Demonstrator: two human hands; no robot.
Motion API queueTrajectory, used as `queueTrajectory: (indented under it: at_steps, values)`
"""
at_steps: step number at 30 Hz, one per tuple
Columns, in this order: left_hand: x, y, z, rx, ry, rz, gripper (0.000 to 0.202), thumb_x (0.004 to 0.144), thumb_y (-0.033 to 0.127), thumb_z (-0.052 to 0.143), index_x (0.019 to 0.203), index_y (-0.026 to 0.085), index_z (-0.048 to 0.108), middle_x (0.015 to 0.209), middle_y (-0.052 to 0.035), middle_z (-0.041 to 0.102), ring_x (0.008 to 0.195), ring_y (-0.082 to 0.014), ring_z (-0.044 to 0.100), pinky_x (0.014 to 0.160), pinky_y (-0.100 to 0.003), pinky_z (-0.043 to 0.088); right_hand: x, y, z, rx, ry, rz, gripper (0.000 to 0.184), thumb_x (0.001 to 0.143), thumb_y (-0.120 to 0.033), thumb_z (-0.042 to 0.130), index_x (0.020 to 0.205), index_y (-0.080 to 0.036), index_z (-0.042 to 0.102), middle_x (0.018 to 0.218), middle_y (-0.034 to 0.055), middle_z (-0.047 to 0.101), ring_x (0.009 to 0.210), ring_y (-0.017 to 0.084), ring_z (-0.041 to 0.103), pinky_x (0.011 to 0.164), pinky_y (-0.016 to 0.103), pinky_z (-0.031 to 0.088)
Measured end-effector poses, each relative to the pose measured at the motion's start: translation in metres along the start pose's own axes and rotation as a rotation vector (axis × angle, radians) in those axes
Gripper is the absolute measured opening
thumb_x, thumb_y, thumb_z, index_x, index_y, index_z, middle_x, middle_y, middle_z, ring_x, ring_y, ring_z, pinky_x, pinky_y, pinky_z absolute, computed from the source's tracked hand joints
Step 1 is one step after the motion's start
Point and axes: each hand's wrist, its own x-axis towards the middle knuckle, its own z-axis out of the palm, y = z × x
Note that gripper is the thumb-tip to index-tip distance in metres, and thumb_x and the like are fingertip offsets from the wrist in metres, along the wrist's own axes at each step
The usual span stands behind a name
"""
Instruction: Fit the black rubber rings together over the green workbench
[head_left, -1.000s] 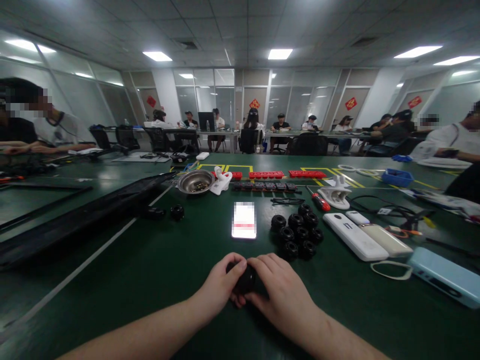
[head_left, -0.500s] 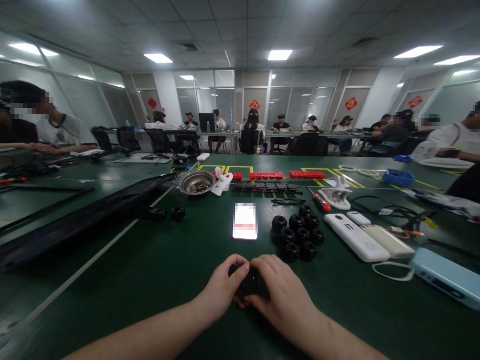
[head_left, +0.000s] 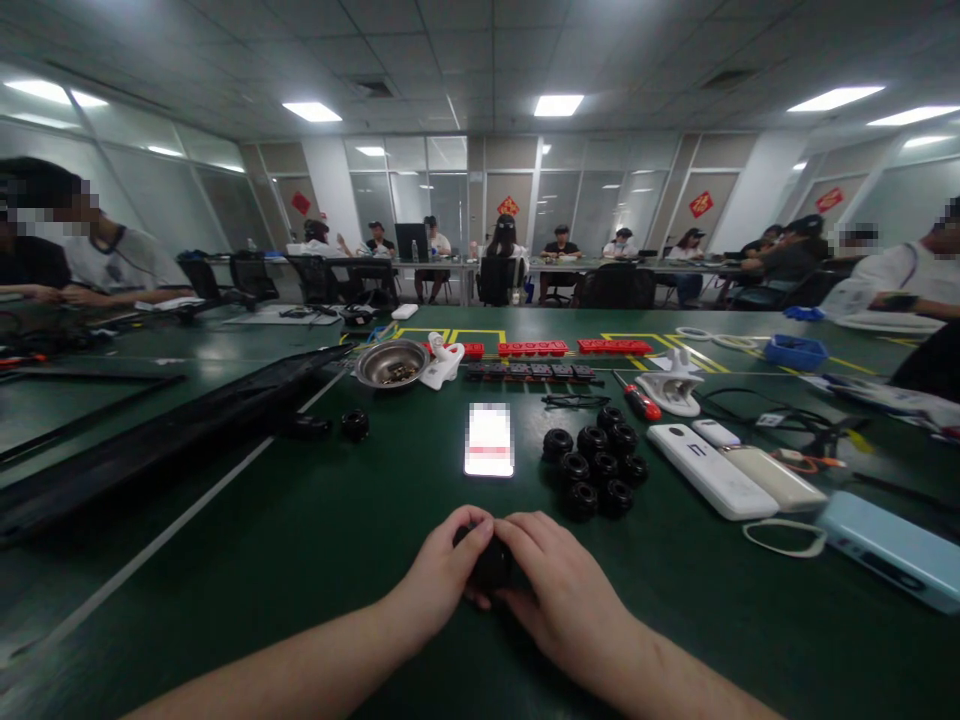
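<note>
Both my hands close round a small black wheel (head_left: 491,566) just above the green table. My left hand (head_left: 448,560) grips it with thumb and fingers from the left. On the other side my right hand (head_left: 559,570) curls its fingers over the top and right, hiding much of it. Ahead of my fingertips lies a lit phone (head_left: 489,440). A cluster of several similar black wheels (head_left: 592,465) sits right of the phone, and a single black wheel (head_left: 355,425) stands apart on the left.
On the left is a long black panel (head_left: 172,430). Behind the phone are a metal bowl (head_left: 367,375) with small parts, a black strip (head_left: 532,374) and red trays (head_left: 532,349). To the right lie a screwdriver (head_left: 637,397), a white power bank (head_left: 709,470) and a light-blue box (head_left: 892,550).
My right fingers have shifted slightly on the black wheel, and its dark top shows a little more between my hands. The table things stay in place; the view tilts slightly.
</note>
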Motion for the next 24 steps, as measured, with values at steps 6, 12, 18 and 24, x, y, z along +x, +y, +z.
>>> queueTrajectory:
  at_steps: [6, 12, 18, 24]
  values:
    - [-0.0055, 0.0019, -0.0005, -0.046, 0.015, 0.028, 0.030, 0.072, 0.043, 0.045, 0.086, 0.017, 0.044, 0.075, 0.0002, 0.050, 0.062, -0.0124, 0.053, 0.046, -0.020, 0.043, -0.0007, -0.0012, -0.0052, 0.121, 0.004, 0.182, 0.038, 0.073, -0.036, 0.056, 0.107, -0.021, 0.047, 0.097, 0.0037, 0.056, 0.088, 0.019, 0.049, 0.078, 0.033, 0.038]
    - [-0.0036, 0.0030, -0.0006, -0.050, 0.040, -0.016, 0.036, 0.072, 0.047, 0.044, 0.094, 0.019, 0.039, 0.073, 0.0017, 0.047, 0.051, -0.0098, 0.052, 0.044, -0.022, 0.042, -0.0001, 0.0000, -0.0024, 0.039, 0.028, 0.126, 0.024, 0.073, -0.023, 0.056, 0.096, -0.018, 0.052, 0.092, 0.0046, 0.056, 0.084, 0.018, 0.049, 0.075, 0.031, 0.039]
    - [-0.0043, 0.0026, -0.0011, -0.047, 0.060, 0.013, 0.037, 0.066, 0.048, 0.051, 0.086, 0.018, 0.044, 0.076, 0.0002, 0.048, 0.061, -0.0130, 0.052, 0.045, -0.021, 0.042, -0.0008, -0.0004, -0.0023, 0.033, 0.097, 0.116, 0.038, 0.066, -0.027, 0.063, 0.099, -0.019, 0.049, 0.098, 0.0052, 0.052, 0.090, 0.021, 0.047, 0.080, 0.036, 0.037]
    - [-0.0060, 0.0051, -0.0005, -0.056, 0.001, -0.020, 0.040, 0.066, 0.048, 0.051, 0.092, 0.019, 0.042, 0.078, 0.0002, 0.048, 0.059, -0.0126, 0.052, 0.049, -0.024, 0.043, 0.0012, 0.0028, -0.0037, 0.108, -0.001, 0.130, 0.021, 0.074, -0.030, 0.056, 0.091, -0.019, 0.055, 0.091, 0.0040, 0.053, 0.085, 0.018, 0.048, 0.077, 0.031, 0.039]
